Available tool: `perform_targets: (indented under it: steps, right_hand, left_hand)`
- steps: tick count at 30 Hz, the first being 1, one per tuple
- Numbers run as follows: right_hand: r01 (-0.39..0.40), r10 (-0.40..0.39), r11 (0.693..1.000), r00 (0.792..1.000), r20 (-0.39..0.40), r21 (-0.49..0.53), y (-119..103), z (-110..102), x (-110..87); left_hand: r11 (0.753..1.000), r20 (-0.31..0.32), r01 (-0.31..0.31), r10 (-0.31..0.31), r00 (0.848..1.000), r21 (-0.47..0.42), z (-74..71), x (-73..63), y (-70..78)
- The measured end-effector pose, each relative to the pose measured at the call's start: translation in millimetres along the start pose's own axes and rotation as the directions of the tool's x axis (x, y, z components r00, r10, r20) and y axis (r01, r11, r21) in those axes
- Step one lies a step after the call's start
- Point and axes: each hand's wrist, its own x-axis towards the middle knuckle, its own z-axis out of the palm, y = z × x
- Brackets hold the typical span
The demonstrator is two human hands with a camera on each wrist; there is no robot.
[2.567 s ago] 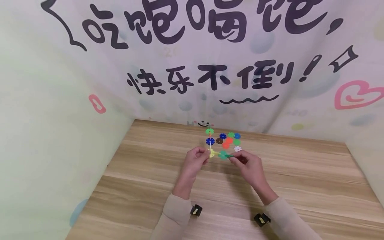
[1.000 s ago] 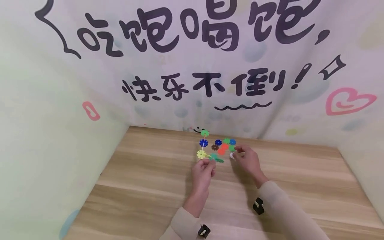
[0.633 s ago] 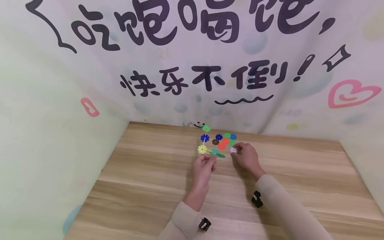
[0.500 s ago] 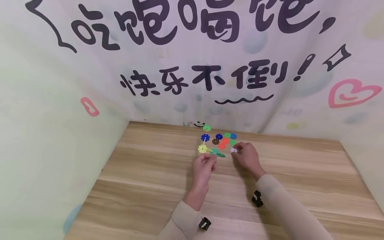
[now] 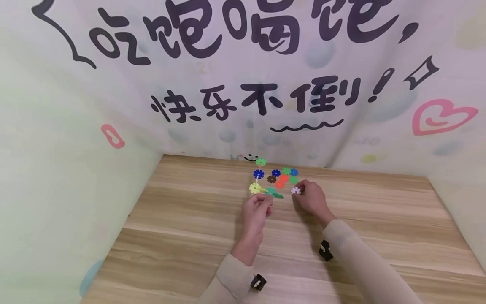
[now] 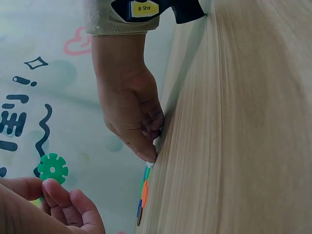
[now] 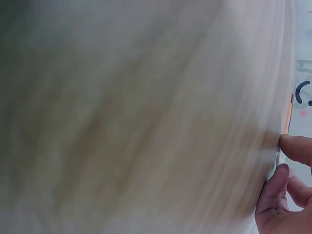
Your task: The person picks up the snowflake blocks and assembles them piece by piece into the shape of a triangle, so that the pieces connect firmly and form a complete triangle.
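My left hand point(image 5: 255, 211) pinches a chain of slotted plastic snowflake discs at its teal disc point(image 5: 270, 192). From there a darker green disc point(image 5: 280, 196) sticks out to the right, while a yellow disc point(image 5: 255, 188), a dark blue disc point(image 5: 258, 174) and a light green disc point(image 5: 260, 161) run up the left side. A round green disc point(image 6: 52, 168) shows above the left fingertips in the left wrist view. With thumb and finger, my right hand point(image 5: 313, 199) grips a white snowflake disc point(image 5: 295, 191) low at the table, partly covered by the fingertips.
Several loose discs lie behind the hands on the wooden table point(image 5: 182, 219): dark blue point(image 5: 276, 173), brown point(image 5: 271, 179), orange point(image 5: 284, 179), green point(image 5: 293, 180) and light blue point(image 5: 294, 172). A printed cloth point(image 5: 212, 139) hangs behind the table.
My left hand has shifted its hold from the yellow disc to the teal one. My right hand has let go of the dark green disc, moved right and taken hold of the white disc.
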Motion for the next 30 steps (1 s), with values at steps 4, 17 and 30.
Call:
perform_targets:
  steps: [4, 17, 30]
  right_hand:
    - [0.009, -0.009, 1.000, 1.000, 0.001, 0.010, 1.8, 0.0, -3.6]
    - [-0.039, 0.025, 0.977, 0.997, 0.071, 0.209, 3.4, -5.1, -29.2]
    - [-0.013, -0.016, 0.877, 0.998, 0.055, 0.480, -11.6, -17.8, -54.8]
  left_hand:
    - [1.000, 0.001, 0.003, -0.003, 1.000, -0.011, -0.6, -0.1, -0.1]
    - [1.000, 0.010, -0.011, 0.012, 1.000, -0.028, -1.3, -1.2, 1.3]
    - [1.000, 0.005, -0.001, 0.001, 1.000, -0.016, -0.8, -2.7, 2.5]
